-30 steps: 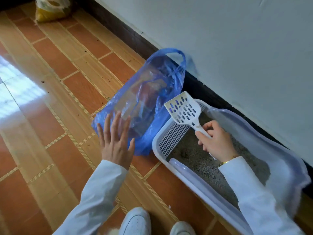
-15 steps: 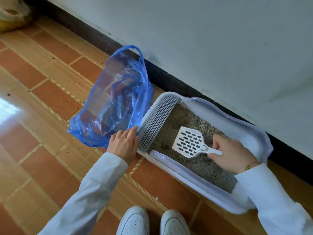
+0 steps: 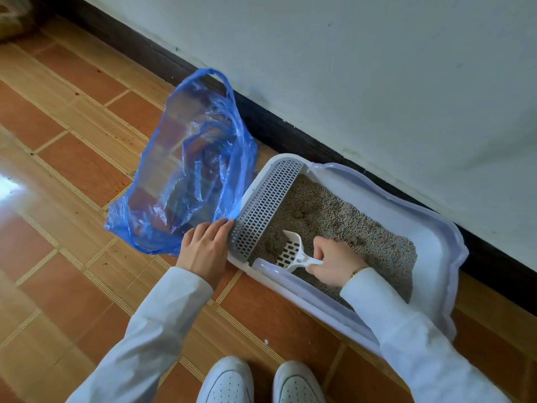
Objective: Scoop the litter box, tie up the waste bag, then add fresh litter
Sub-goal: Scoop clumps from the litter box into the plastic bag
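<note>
A white litter box [image 3: 441, 257] is set on the tiled floor [image 3: 72, 184] against the dark baseboard [image 3: 290, 135] of a pale wall [image 3: 377, 82]. It is filled with grey litter [image 3: 334, 216], in which a few darker clumps [image 3: 302, 212] can be made out. A slotted white scoop [image 3: 292, 251] is held by its handle in the right hand [image 3: 334, 264], whose fingers are closed around it; the front edge of the scoop is dug into the litter and partly hidden by it. The near right corner of the box is covered by the right sleeve [image 3: 406, 330]. A blue bag [image 3: 191, 175] stands open just left of the box, touching its grated end [image 3: 266, 205]. What lies inside the bag cannot be made out through the wrinkled plastic. The left hand [image 3: 205, 251] is laid flat with fingers together and extended against the bag's lower edge, beside the box; whether the plastic is pinched cannot be told. Two white shoes [image 3: 261, 382] are cut off by the bottom edge.
</note>
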Demonstrator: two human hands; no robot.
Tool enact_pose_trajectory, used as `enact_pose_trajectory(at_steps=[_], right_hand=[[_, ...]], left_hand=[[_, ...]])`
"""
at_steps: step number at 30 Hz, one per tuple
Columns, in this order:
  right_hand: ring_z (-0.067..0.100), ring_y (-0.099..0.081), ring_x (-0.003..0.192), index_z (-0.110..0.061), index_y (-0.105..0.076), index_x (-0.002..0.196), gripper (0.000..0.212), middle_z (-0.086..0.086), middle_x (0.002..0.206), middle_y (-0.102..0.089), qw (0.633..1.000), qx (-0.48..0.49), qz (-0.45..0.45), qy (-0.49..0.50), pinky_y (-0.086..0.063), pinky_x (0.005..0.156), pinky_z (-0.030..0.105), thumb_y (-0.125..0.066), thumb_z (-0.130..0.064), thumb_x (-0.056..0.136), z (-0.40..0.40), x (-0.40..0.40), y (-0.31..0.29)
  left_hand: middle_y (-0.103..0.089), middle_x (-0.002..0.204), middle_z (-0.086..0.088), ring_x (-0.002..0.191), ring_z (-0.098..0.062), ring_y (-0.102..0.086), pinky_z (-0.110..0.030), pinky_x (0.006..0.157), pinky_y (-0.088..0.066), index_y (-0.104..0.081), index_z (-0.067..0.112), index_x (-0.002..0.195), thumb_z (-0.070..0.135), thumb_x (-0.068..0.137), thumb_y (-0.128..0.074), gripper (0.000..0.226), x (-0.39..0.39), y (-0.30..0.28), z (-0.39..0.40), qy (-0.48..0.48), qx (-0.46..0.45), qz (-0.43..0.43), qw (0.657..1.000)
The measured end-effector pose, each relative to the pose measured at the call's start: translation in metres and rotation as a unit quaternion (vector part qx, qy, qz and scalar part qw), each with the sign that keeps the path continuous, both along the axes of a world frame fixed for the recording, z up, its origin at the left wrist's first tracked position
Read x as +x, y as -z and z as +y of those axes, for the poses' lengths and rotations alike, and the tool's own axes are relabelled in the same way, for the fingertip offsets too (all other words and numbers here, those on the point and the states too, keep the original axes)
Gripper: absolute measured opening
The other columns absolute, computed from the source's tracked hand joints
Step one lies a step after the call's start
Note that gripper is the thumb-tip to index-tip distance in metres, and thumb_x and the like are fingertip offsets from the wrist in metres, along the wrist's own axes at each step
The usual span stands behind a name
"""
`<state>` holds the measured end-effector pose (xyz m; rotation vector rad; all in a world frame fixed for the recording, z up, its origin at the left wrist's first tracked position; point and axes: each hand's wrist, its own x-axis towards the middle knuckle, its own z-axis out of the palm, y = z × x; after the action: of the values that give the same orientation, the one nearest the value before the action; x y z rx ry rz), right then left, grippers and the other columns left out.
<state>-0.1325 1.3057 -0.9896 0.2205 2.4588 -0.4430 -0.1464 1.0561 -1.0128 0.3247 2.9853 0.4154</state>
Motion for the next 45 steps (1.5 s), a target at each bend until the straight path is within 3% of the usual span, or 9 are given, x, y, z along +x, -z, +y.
enact_pose_trajectory(at_steps=[2,5,10,18,31,37,42,45], right_hand=[[0.021,-0.062,0.061,-0.020,-0.043,0.073,0.022,0.005,0.069,-0.066,0.996,-0.070,-0.008,0.051,-0.050,0.058,0.032,-0.063,-0.025,0.081,0.000,0.000,0.011],[0.013,-0.051,0.037,-0.016,-0.046,0.075,0.020,0.002,0.055,-0.065,0.980,-0.156,-0.025,0.119,-0.042,0.043,0.024,-0.065,-0.019,0.080,0.009,0.005,0.020],[0.018,-0.046,0.039,-0.012,-0.047,0.078,0.020,0.004,0.051,-0.063,0.960,-0.215,-0.034,0.175,-0.039,0.046,0.027,-0.067,-0.014,0.081,0.036,0.019,0.018],[0.018,-0.051,0.042,-0.008,-0.050,0.082,0.018,0.009,0.059,-0.067,0.930,-0.267,0.063,0.244,-0.043,0.045,0.028,-0.067,-0.015,0.084,0.064,0.038,-0.006],[0.012,-0.050,0.040,-0.012,-0.051,0.085,0.017,0.003,0.059,-0.067,0.914,-0.266,0.144,0.273,-0.042,0.041,0.022,-0.066,-0.019,0.085,0.052,0.041,-0.029],[0.010,-0.053,0.042,-0.015,-0.051,0.086,0.016,0.001,0.061,-0.068,0.921,-0.234,0.151,0.272,-0.044,0.047,0.025,-0.065,-0.023,0.087,0.051,0.036,-0.034],[0.009,-0.053,0.041,-0.016,-0.051,0.087,0.016,0.000,0.061,-0.068,0.922,-0.250,0.158,0.250,-0.042,0.042,0.019,-0.065,-0.023,0.087,0.041,0.028,-0.040],[0.007,-0.056,0.044,-0.019,-0.052,0.087,0.017,-0.002,0.063,-0.069,0.931,-0.250,0.160,0.214,-0.042,0.046,0.023,-0.066,-0.028,0.085,0.026,0.012,-0.047]], left_hand=[[-0.058,0.131,-0.007,0.118,-0.034,-0.052,-0.050,0.098,-0.037,-0.052,0.015,0.131,0.007,0.083,-0.063,0.050,0.000,0.001,-0.001,0.006,0.000,0.001,1.000],[-0.061,0.127,-0.008,0.112,-0.035,-0.055,-0.051,0.093,-0.042,-0.056,0.013,0.127,-0.003,0.074,-0.069,0.057,0.001,0.002,-0.002,0.010,0.006,0.025,1.000],[-0.068,0.114,-0.007,0.095,-0.033,-0.064,-0.047,0.077,-0.051,-0.066,0.010,0.114,-0.010,0.057,-0.079,0.061,0.003,0.001,-0.001,0.049,-0.003,0.072,0.996],[-0.068,0.115,-0.008,0.098,-0.035,-0.063,-0.051,0.080,-0.050,-0.066,0.011,0.116,-0.010,0.060,-0.078,0.061,0.005,-0.002,0.001,0.045,-0.007,0.065,0.997],[-0.066,0.118,-0.009,0.107,-0.035,-0.062,-0.052,0.089,-0.047,-0.061,0.012,0.122,-0.007,0.068,-0.074,0.060,0.008,-0.006,0.003,0.028,0.017,0.046,0.998],[-0.061,0.121,-0.022,0.105,-0.042,-0.061,-0.053,0.089,-0.050,-0.053,0.001,0.128,-0.018,0.071,-0.062,0.060,0.006,-0.005,0.003,-0.011,0.064,0.024,0.998],[-0.062,0.120,-0.021,0.104,-0.042,-0.061,-0.052,0.087,-0.051,-0.052,0.002,0.129,-0.009,0.080,-0.060,0.051,0.004,-0.010,0.003,-0.042,0.063,0.025,0.997],[-0.060,0.122,-0.014,0.105,-0.036,-0.059,-0.044,0.085,-0.043,-0.047,0.009,0.134,-0.001,0.085,-0.054,0.051,0.001,-0.013,-0.001,-0.109,0.033,0.030,0.993]])
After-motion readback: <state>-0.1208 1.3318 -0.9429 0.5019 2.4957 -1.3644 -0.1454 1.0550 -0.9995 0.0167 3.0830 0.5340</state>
